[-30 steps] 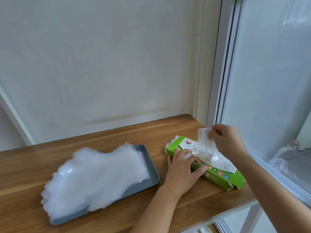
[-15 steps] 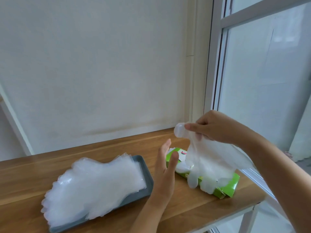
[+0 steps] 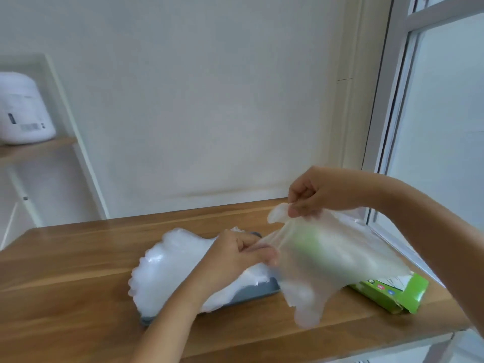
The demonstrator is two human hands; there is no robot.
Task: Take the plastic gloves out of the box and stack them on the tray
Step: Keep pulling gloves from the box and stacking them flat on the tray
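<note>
A clear plastic glove (image 3: 324, 260) hangs spread in the air above the table, between the tray and the box. My right hand (image 3: 317, 192) pinches its upper cuff edge. My left hand (image 3: 238, 255) pinches the same edge lower down, just over the tray. A pile of several clear gloves (image 3: 167, 268) lies on the grey tray (image 3: 259, 292), overhanging its left end. The green glove box (image 3: 392, 292) lies on the table at the right, partly hidden behind the held glove.
The wooden table (image 3: 78, 258) ends close in front and at the right by a window frame (image 3: 387, 100). A white appliance (image 3: 23, 111) stands on a shelf at the far left. A plain wall runs behind the table.
My right hand pulled a glove out of the box and lifted it leftward. My left hand left the box, rose and took hold of the glove's edge. The view shifted left.
</note>
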